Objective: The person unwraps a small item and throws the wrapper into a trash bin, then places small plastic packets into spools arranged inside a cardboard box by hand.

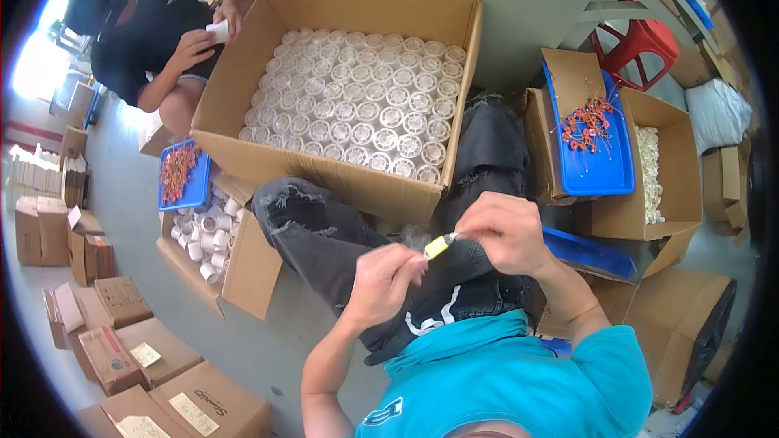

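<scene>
the left hand point(383, 277) and right hand point(505, 231) have their fingers clamped on opposite ends of a small yellow piece point(439, 246), held above the lap, near the large cardboard box point(324, 176). that box holds rows of clear-and-white round cups point(357, 101). to the right, a blue tray point(598, 174) carries orange pieces with wires point(587, 126), beside a carton point(678, 142) of whitish parts point(650, 172). to the left, another blue tray point(195, 192) holds reddish-orange pieces point(175, 173); on its near side, an open box point(251, 269) contains jumbled white cylinders point(217, 241).
</scene>
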Demonstrator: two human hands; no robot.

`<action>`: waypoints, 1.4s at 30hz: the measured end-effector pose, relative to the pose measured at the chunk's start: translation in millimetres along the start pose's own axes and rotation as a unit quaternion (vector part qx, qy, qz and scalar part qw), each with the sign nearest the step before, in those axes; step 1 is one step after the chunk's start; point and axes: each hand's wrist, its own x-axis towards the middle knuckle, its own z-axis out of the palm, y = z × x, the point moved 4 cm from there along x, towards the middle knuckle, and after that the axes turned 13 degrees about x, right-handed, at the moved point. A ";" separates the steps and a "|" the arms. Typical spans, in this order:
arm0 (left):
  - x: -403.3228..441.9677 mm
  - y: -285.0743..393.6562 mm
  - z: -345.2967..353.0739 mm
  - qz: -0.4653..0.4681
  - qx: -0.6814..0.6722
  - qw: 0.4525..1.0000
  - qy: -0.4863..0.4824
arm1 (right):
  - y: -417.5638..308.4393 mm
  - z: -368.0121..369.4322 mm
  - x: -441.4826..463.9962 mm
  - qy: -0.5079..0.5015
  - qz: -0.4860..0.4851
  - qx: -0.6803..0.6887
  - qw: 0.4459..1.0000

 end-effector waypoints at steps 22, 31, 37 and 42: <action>-39.7 -1.2 23.0 0.080 0.074 0.980 0.164 | 14.3 28.9 -26.9 0.042 0.233 0.243 0.941; -42.6 -4.4 31.4 0.065 0.041 0.983 0.164 | 24.9 31.8 -33.2 0.039 0.382 0.315 0.868; -36.6 -2.5 27.3 -0.063 -0.004 0.981 0.186 | 22.8 33.3 -35.0 0.044 0.364 0.283 0.886; -44.0 -19.0 40.0 -0.065 -0.128 0.986 0.090 | 18.4 42.2 -34.9 0.032 0.363 0.298 0.882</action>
